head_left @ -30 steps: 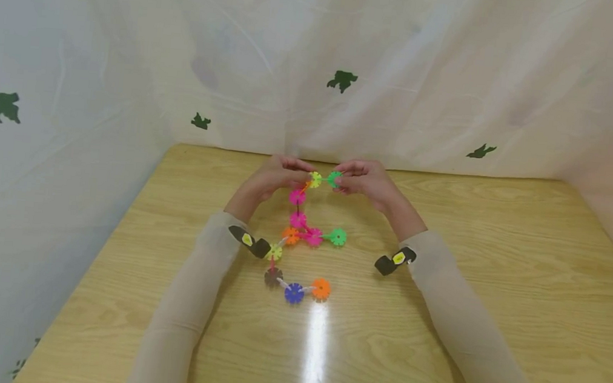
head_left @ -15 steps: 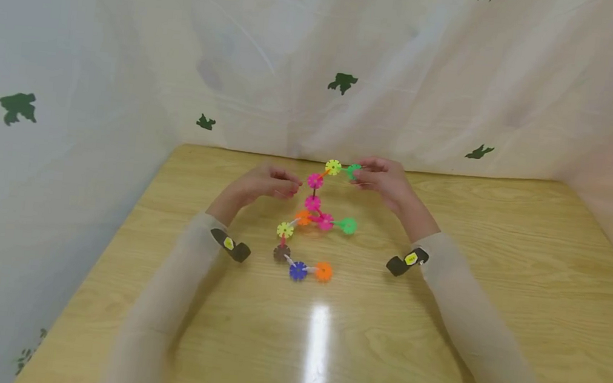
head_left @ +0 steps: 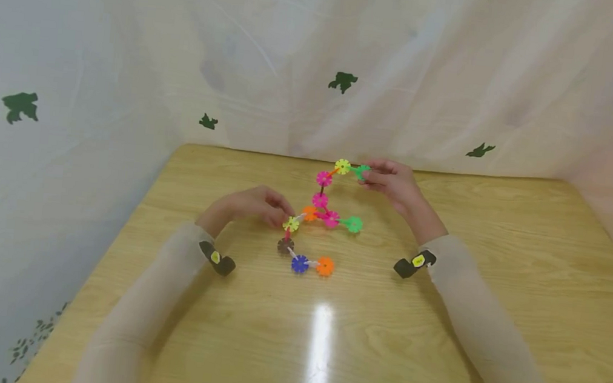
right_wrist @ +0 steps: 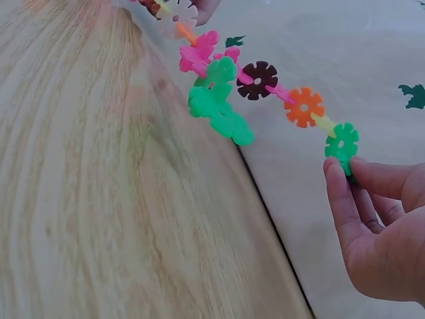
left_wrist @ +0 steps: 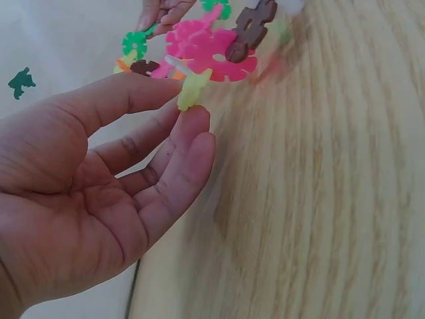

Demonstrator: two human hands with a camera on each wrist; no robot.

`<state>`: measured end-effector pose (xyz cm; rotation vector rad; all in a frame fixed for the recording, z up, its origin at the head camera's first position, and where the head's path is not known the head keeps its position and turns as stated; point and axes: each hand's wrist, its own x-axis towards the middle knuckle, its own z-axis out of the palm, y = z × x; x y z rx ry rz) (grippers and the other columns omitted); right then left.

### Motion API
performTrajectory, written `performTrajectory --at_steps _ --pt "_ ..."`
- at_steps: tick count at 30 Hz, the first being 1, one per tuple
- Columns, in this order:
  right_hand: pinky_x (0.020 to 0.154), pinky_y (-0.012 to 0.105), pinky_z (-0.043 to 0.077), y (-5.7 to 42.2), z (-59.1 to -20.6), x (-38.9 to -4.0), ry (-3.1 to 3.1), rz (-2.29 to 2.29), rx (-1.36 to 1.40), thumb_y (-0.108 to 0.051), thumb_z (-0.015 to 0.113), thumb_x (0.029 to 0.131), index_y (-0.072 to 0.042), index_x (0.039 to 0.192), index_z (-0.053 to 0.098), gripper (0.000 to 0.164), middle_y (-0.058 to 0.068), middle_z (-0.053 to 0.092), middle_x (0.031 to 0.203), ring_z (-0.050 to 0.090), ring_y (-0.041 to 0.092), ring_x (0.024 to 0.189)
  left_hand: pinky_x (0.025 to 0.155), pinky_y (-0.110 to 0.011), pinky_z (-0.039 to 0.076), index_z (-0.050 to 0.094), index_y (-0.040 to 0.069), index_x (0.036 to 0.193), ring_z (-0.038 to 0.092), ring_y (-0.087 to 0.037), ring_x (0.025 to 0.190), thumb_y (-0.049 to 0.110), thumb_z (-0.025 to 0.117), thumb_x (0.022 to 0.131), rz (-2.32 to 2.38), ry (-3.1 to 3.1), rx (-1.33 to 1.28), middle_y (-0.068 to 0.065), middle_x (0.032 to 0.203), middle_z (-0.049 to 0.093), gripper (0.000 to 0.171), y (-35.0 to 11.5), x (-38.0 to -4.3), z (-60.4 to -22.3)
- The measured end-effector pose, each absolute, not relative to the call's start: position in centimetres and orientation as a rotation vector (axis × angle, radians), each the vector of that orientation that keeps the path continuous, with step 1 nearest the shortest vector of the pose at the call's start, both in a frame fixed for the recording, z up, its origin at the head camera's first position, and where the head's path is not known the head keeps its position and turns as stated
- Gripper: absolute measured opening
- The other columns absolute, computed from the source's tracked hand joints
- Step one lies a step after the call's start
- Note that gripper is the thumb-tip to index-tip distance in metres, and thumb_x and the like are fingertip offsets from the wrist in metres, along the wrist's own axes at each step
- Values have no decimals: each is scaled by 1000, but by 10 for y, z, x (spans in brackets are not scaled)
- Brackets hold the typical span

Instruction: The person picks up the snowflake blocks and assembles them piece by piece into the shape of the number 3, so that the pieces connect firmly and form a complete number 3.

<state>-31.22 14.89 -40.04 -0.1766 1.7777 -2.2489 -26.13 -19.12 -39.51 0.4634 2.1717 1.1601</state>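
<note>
A chain of interlocking snowflake discs (head_left: 320, 200) in pink, orange, yellow, green, brown and blue bends through the middle of the head view. My right hand (head_left: 392, 181) pinches the green disc (right_wrist: 342, 141) at its far end between thumb and fingers. At the left bend, fingertips of my left hand (head_left: 255, 204) pinch a yellow disc (left_wrist: 192, 92), seen edge-on in the left wrist view. A side branch ends in another green disc (head_left: 354, 224). Nearest me, the lower arm runs from a brown disc (head_left: 286, 246) through a blue disc (head_left: 300, 264) to an orange disc (head_left: 325, 266).
The wooden table (head_left: 408, 346) lies under both forearms. A pale curtain (head_left: 274, 61) with dark green bird shapes hangs along its back edge and left side. Each sleeve carries a dark wrist camera, one on the left (head_left: 217, 258) and one on the right (head_left: 414, 263).
My left hand has let go of the upper yellow disc, moved left and nearer me, and taken the lower yellow disc. The right hand has drawn the chain's far end to the right.
</note>
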Motion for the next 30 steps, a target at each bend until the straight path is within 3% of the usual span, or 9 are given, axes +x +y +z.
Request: performTrajectory --at_steps 8,14,22,30 --pt "81 27 63 151 -400 -310 1796 -2215 -183 5 61 98 8 127 56 30 1 74 89 75 14 78 81 -28 61 66 -6 122 68 -12 82 6 66 92 1191 2139 433 -2 93 73 33 -188 -257 -398" --pt "89 29 61 158 -401 -309 1817 -2173 -245 8 60 97 13 137 49 42 4 70 94 76 16 85 84 -33 63 63 -8 127 71 -14 84 4 65 93 1247 2129 396 -7 97 72 37 -188 -259 -400" --pt "101 41 57 175 -400 -306 2109 -1871 -281 2 64 97 5 143 51 48 6 52 106 74 16 97 88 -34 62 61 -7 130 71 -16 88 4 64 96 1279 2132 359 -12 107 71 36 -189 -270 -401" --pt "97 35 59 192 -404 -299 2135 -1755 -320 1 68 94 10 142 51 52 1 58 104 69 7 94 86 -33 63 63 -7 128 71 -16 85 4 63 96 1267 2146 333 -11 105 72 34 -185 -283 -401"
